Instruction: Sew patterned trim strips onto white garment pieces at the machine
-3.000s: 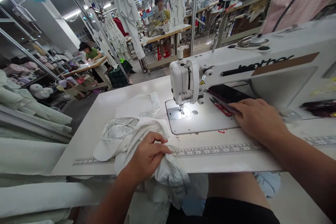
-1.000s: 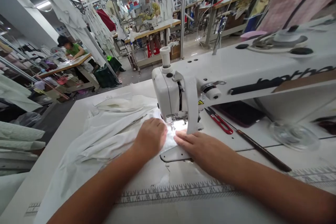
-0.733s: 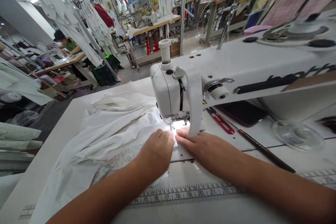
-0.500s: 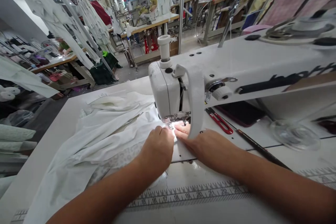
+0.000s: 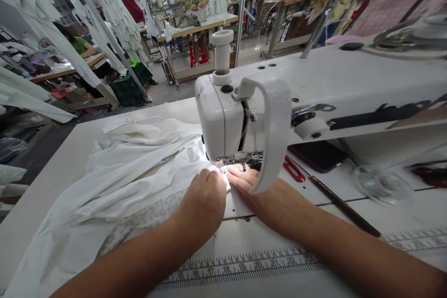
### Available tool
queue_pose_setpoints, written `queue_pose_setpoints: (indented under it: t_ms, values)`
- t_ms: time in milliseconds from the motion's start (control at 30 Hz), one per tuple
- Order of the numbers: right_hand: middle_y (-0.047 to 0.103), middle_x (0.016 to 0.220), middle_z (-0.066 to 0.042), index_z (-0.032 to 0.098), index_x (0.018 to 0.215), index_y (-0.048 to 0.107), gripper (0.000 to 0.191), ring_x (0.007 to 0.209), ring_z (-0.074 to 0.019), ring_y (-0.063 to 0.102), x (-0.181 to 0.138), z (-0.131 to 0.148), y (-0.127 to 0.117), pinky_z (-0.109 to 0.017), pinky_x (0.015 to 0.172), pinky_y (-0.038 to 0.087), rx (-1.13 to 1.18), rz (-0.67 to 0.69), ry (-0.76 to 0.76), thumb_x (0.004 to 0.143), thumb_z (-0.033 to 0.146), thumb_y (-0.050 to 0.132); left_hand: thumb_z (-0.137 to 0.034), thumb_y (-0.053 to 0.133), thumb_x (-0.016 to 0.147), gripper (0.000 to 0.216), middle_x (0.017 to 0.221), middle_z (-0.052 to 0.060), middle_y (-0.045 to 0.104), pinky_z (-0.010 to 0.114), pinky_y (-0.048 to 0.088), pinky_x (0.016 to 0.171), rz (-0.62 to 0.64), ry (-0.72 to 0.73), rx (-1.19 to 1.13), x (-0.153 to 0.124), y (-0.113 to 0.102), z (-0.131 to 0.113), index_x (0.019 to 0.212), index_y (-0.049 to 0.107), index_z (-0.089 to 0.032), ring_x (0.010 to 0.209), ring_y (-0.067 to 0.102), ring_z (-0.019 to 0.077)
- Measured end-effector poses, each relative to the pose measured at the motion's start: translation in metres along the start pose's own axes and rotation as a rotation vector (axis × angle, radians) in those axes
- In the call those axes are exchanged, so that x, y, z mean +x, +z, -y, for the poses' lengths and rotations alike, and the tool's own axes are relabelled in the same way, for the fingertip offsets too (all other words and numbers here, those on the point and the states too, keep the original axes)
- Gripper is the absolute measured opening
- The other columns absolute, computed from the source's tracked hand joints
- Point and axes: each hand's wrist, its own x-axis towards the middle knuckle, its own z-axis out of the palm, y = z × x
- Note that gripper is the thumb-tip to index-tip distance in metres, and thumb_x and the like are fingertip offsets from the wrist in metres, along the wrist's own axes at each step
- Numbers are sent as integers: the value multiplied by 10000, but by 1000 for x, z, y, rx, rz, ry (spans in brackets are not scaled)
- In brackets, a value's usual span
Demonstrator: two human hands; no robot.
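Observation:
A white Brother industrial sewing machine head (image 5: 221,116) stands on the white table (image 5: 59,158), with its presser foot (image 5: 232,160) down at the fabric. White cloth (image 5: 122,158), with a patterned lace-like layer (image 5: 146,216), is spread left of the foot. My left hand (image 5: 202,198) presses on the cloth just left of the needle, fingers gathered. My right hand (image 5: 254,186) lies flat beside the foot, fingertips on the cloth edge, partly behind a curved white guard (image 5: 275,135). The needle point is hidden.
Red thread snips (image 5: 294,169), a dark phone (image 5: 316,156) and a black-handled tool (image 5: 344,206) lie right of the machine. A tape ruler (image 5: 240,267) runs along the table's front. Co-workers sit at tables behind, one in a green top (image 5: 78,45).
Both hands have moved in to the presser foot from apart. The bunched cloth now lies spread under them, and the view has tilted and come closer to the machine head.

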Motion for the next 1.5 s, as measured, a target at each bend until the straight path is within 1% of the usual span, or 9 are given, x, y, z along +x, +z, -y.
queue_pose_setpoints:
  t_ms: [233,533,700,800,900,1067,1233,1400,1500]
  values:
    - [707,1010,-86,187,1084,633,360,818,-220,652,-1,-2,3,-364,742,546,13,-59,-11,842,7,437,5,416,826,217,795,77,542,362,497,626,50,24,-10,0,-1,4,822,581,-136,731,501,217]
    - [692,960,-101,172,1015,649,320,819,-228,620,-1,0,2,-353,700,519,-21,-2,30,862,22,410,-16,444,887,196,863,101,598,370,508,733,-16,44,-86,-1,0,13,847,607,-119,857,547,231]
    - [685,851,-79,184,940,674,284,746,-199,589,1,-1,3,-338,685,479,-32,-32,27,917,77,412,-148,480,939,143,984,114,627,368,511,800,-67,37,-177,-2,-9,15,921,618,-113,924,558,228]
    - [676,847,-73,178,877,676,291,722,-190,572,3,-3,3,-330,655,450,29,-77,27,953,118,402,-260,527,929,160,919,88,630,400,500,787,-145,78,-186,-1,-16,16,895,617,-132,886,563,239]
    - [646,782,-58,167,867,682,291,727,-187,564,5,-4,5,-317,642,435,90,-92,46,969,158,410,-212,505,924,151,793,59,620,393,474,730,-197,119,-103,0,-19,19,837,612,-150,798,564,227]
    - [651,823,-65,169,901,706,272,744,-173,562,10,-7,9,-295,632,411,101,-72,90,979,233,454,-197,454,945,219,803,52,653,373,469,753,-213,92,-228,3,-16,25,780,595,-166,802,579,206]
    - [614,724,-45,164,844,711,334,644,-150,506,16,-6,11,-297,609,373,77,-64,137,994,249,426,-329,580,917,192,802,51,649,361,498,746,-266,52,-232,7,-7,27,842,604,-154,797,591,208]
    - [608,703,-45,165,729,654,354,704,-166,547,14,-2,8,-277,604,394,81,-36,164,989,194,416,-136,448,958,229,710,27,600,325,500,726,-281,207,-94,9,-2,31,783,593,-163,724,562,169]
    - [636,757,-43,168,821,654,227,780,-180,572,8,2,6,-271,608,407,72,-9,104,904,68,468,-69,443,926,206,770,33,623,328,504,729,-305,281,-84,6,-4,32,834,602,-164,773,575,173]
